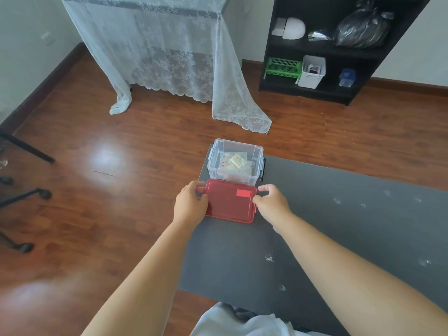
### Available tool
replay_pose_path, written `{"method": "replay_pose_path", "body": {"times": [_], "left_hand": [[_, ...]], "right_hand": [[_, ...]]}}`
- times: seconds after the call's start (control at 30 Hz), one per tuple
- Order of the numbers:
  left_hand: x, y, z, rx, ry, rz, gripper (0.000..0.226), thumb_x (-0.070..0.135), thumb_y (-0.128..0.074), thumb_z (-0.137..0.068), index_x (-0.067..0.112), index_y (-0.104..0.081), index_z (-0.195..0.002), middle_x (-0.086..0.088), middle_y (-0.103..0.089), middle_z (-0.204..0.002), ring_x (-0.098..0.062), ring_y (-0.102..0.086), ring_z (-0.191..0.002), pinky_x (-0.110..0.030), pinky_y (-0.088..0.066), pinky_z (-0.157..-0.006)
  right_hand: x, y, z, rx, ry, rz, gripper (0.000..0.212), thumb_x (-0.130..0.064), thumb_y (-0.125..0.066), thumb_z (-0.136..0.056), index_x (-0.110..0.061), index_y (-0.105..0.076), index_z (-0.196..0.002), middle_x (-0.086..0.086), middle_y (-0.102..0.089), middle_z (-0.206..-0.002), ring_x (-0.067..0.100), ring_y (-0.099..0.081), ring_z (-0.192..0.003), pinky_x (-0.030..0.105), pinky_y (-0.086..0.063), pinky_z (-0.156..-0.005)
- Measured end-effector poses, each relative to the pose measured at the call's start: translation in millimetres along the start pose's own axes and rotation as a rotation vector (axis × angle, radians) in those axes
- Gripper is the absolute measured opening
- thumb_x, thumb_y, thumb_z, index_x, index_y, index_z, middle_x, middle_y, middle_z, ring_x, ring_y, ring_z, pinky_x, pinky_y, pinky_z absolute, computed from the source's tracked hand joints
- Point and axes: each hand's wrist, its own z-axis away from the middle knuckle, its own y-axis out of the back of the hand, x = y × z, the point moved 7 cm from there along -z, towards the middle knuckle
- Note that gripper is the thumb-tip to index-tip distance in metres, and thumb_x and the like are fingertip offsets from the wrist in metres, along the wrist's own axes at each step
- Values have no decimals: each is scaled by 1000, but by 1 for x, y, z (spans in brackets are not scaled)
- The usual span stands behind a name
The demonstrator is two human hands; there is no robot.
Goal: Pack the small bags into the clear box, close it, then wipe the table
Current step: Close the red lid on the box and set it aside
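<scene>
The clear box [213, 154] stands open at the far left corner of the dark grey table [315, 226]. Inside it lie small bags [236, 162], one yellowish and one with red marks. Its red lid [228, 204] lies flat on the table just in front of the box. My left hand [191, 204] grips the lid's left edge, fingers curled over the tab. At the lid's right edge, my right hand [274, 202] has its thumb against the rim and its fingers curled by the far right corner.
White smudges [268, 258] dot the table's middle and right side. White fabric [242, 321] lies at the near edge. Beyond the table are wooden floor, a lace-draped stand [169, 57], a black shelf [339, 52] and chair legs [24, 197] on the left.
</scene>
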Motion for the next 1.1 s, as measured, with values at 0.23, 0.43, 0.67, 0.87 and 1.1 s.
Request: {"method": "replay_pose_path", "body": {"times": [0.23,0.43,0.67,0.87,1.1], "left_hand": [[6,2,25,-53,94,147,38,26,-54,-82,36,-64,-117,15,-65,-108,-10,-61,-98,-23,-44,-71],[19,1,60,-122,160,598,28,26,-57,-82,41,-74,-98,5,-71,-103,-4,-64,-87,-25,-51,-84],[35,7,69,88,177,951,29,16,-71,-82,26,-63,-109,-2,-65,-114,-16,-66,-98,-32,-51,-89],[51,20,20,63,112,801,43,15,-73,-70,32,-59,-107,5,-64,-114,-11,-65,-99,-31,-53,-82],[71,24,-38,80,26,423,41,21,-67,-76,34,-56,-113,16,-69,-99,4,-66,-80,-16,-47,-61]], "right_hand": [[20,14,19,26,-139,-369,23,-18,-50,-90,-6,-67,-101,5,-60,-75,17,-53,-56,26,-46,-53],[22,38,40,63,-74,-516,21,-27,-61,-90,-13,-70,-77,3,-62,-74,17,-57,-65,28,-51,-64],[-5,54,54,108,187,-443,27,-14,-77,-76,-20,-54,-63,-7,-50,-61,10,-44,-56,26,-39,-60],[-47,60,36,184,380,-190,17,-18,-74,-79,-28,-61,-81,-6,-61,-93,5,-58,-73,20,-43,-64],[-74,45,-10,183,369,-133,20,-12,-68,-82,-29,-61,-90,-1,-58,-111,7,-61,-80,18,-45,-59]]}}
